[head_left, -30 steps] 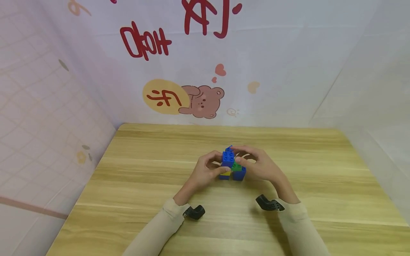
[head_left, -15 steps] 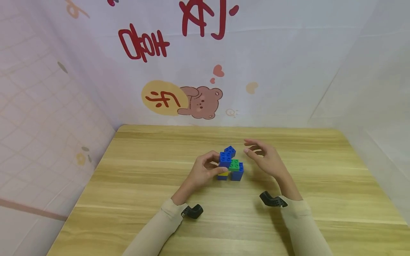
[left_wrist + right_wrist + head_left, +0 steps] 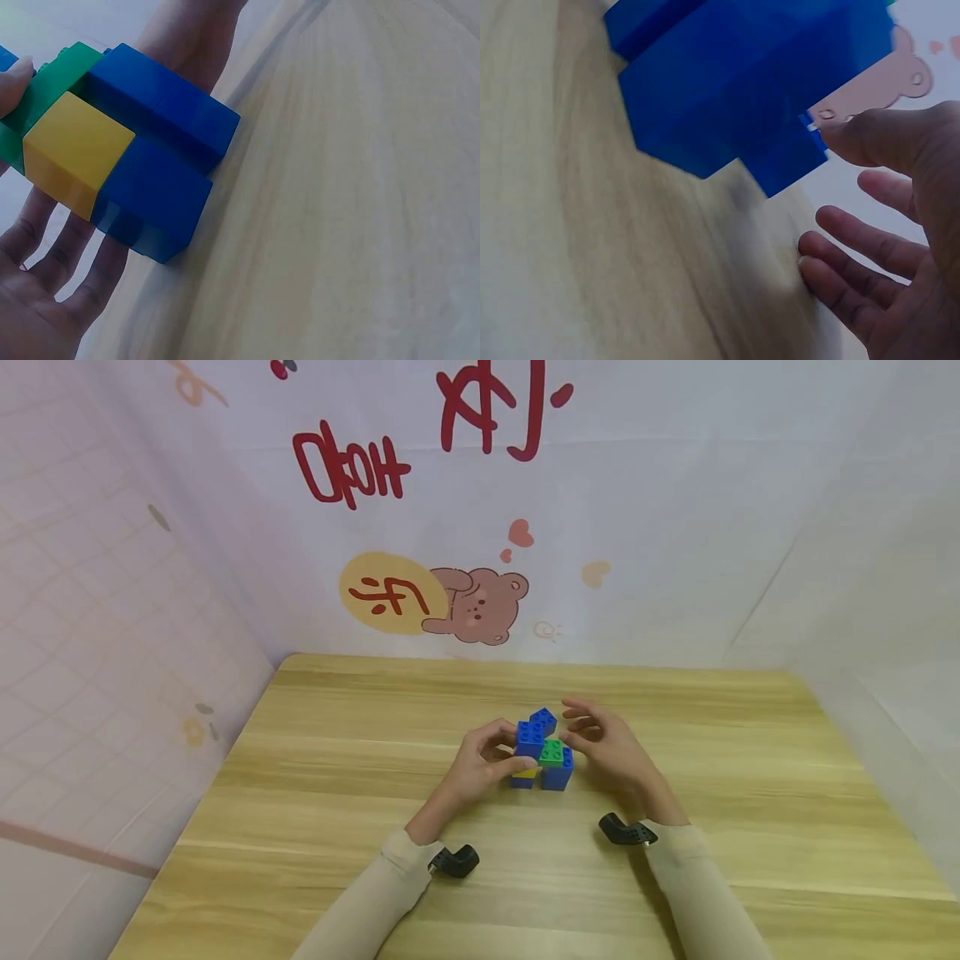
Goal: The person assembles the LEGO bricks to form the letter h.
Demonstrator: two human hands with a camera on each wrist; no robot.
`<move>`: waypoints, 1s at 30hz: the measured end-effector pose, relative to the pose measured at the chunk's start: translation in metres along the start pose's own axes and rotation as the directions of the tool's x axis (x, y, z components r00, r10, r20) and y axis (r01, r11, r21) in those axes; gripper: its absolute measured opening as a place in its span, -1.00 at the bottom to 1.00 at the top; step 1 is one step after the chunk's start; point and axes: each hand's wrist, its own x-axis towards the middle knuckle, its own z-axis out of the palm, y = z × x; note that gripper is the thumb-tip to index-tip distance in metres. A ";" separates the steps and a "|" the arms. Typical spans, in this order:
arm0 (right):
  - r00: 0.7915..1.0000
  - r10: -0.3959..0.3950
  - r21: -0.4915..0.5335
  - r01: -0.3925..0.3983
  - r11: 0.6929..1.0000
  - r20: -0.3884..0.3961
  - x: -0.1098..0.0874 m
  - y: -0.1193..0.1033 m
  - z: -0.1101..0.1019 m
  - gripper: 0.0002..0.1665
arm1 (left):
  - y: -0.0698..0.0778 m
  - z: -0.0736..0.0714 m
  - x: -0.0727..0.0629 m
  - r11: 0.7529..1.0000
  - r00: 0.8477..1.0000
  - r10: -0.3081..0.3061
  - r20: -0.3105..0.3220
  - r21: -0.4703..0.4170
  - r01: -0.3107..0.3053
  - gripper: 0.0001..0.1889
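My left hand (image 3: 480, 764) grips a small structure of toy building bricks from its left side, thumb in front and fingers behind. A studded blue brick (image 3: 530, 737) tops it, with a green brick (image 3: 552, 752) to the right. Below the green one stands a blue column (image 3: 557, 777). In the left wrist view a yellow brick (image 3: 79, 154) sits over a blue base brick (image 3: 157, 195). Another blue brick (image 3: 544, 720) shows at the back, turned at an angle. My right hand (image 3: 611, 752) is beside the right side, fingers loosely spread, thumb tip close to the bricks.
The wood-grain table (image 3: 300, 860) carries the structure near its middle. Behind it rises a white backdrop (image 3: 660, 568) with red writing and a printed bear (image 3: 483, 606). Black camera mounts (image 3: 456, 862) sit on both wrists.
My right hand released the bricks and drew off to the right, then came back left close to them. My left hand keeps its grip on the structure.
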 end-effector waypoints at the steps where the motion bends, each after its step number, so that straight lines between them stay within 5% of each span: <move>1: 1.000 0.001 0.001 -0.001 1.000 0.007 0.002 0.000 0.001 -0.31 | 0.000 0.000 0.000 1.000 1.000 0.000 0.001 0.003 0.000 -0.76; 17: 0.982 -0.080 -0.063 0.092 0.994 0.171 0.031 0.003 0.008 -0.20 | -0.003 0.007 0.000 1.000 1.000 -0.007 -0.014 -0.007 0.007 -0.76; 24: 0.994 -0.038 -0.086 0.047 0.995 0.099 0.027 0.007 0.013 -0.54 | -0.006 0.006 -0.001 1.000 1.000 -0.013 -0.019 -0.004 0.013 -0.77; 30: 0.999 -0.012 -0.057 0.014 0.998 0.044 0.019 0.011 0.016 -0.58 | -0.007 0.003 -0.003 1.000 0.999 -0.027 -0.022 -0.003 0.027 -0.78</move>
